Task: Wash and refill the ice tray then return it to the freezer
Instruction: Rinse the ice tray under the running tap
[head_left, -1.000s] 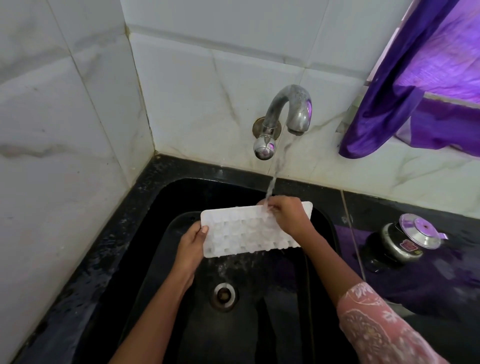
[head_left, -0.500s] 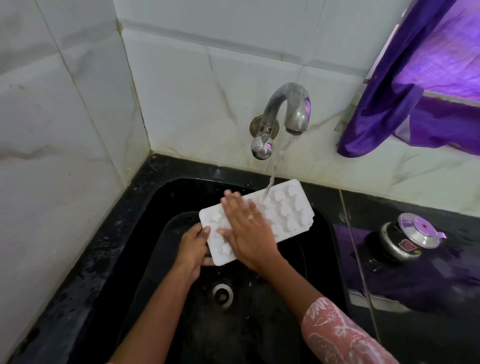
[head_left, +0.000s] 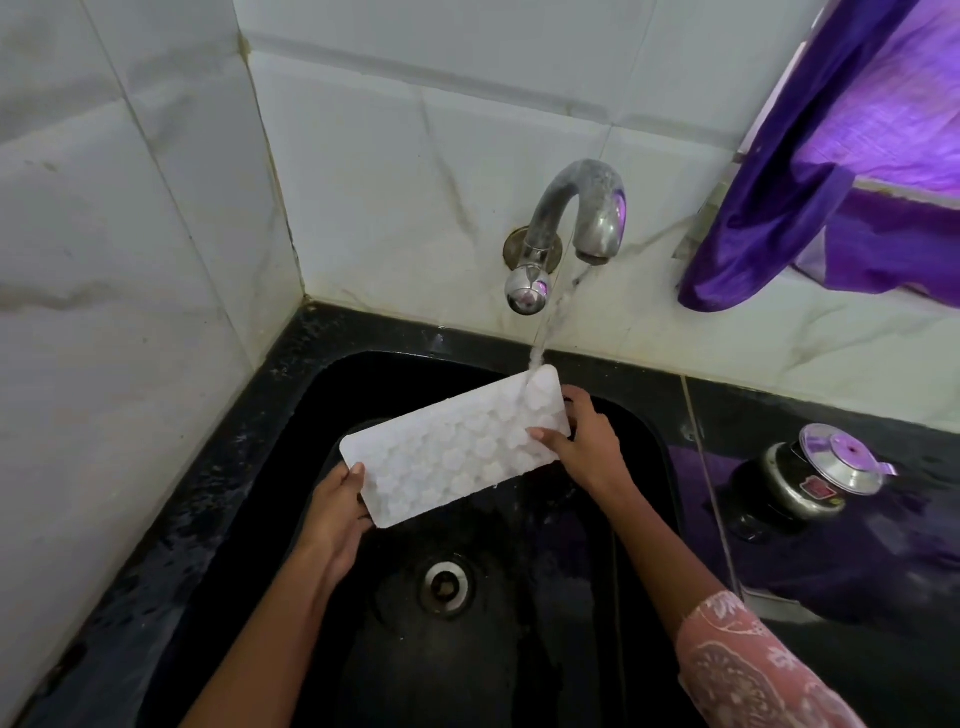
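A white ice tray (head_left: 457, 451) with many small round cells is held above the black sink (head_left: 322, 395), tilted with its far right end higher. My left hand (head_left: 337, 506) grips its near left corner. My right hand (head_left: 584, 441) grips its right end, thumb on top. Water runs from the steel tap (head_left: 582, 213) onto the tray's far right corner and drips off the lower edge.
The sink drain (head_left: 445, 586) lies below the tray. A black and steel pressure cooker (head_left: 810, 475) stands on the black counter to the right. A purple curtain (head_left: 810, 171) hangs at upper right. White tiled walls close in the left and back.
My right hand has left the middle of the tray, where it lay flat, and now holds the right end. The tray has tilted more steeply under the stream.
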